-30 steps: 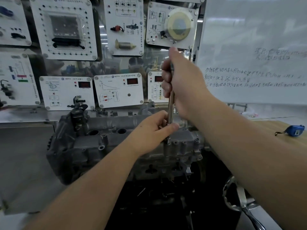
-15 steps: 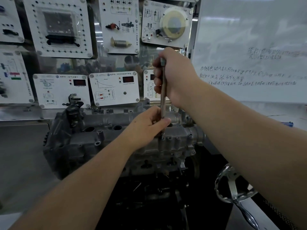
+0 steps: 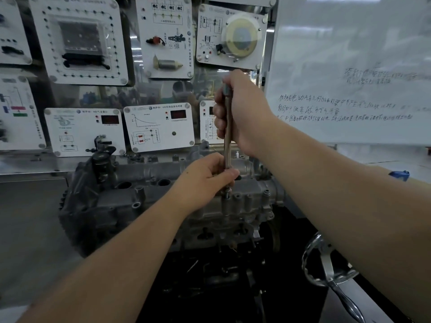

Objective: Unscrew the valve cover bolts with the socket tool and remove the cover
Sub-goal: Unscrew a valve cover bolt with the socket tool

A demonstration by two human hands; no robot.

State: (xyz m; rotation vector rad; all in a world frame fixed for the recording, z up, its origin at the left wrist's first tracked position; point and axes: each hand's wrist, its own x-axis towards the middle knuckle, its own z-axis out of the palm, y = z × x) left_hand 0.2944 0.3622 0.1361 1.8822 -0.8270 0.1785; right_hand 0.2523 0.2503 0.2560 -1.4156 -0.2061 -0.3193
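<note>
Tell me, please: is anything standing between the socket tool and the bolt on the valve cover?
Nothing visible does. The socket tool stands upright with its tip at a bolt on the valve cover. The right hand grips the top; the left hand pinches its lower end.

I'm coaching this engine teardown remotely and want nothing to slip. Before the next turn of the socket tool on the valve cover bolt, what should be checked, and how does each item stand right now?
1. Right hand grips the upper shaft of the socket tool: ok.
2. Left hand pinches the tool's lower end to steady it: ok.
3. Tool stands nearly upright over the valve cover: ok.
4. Socket fully seated on the bolt: cannot tell, the left fingers hide the joint.
5. How far the bolt is loosened: cannot tell.
6. Neighbouring bolts still in the cover, so it cannot lift yet: not ok.
</note>
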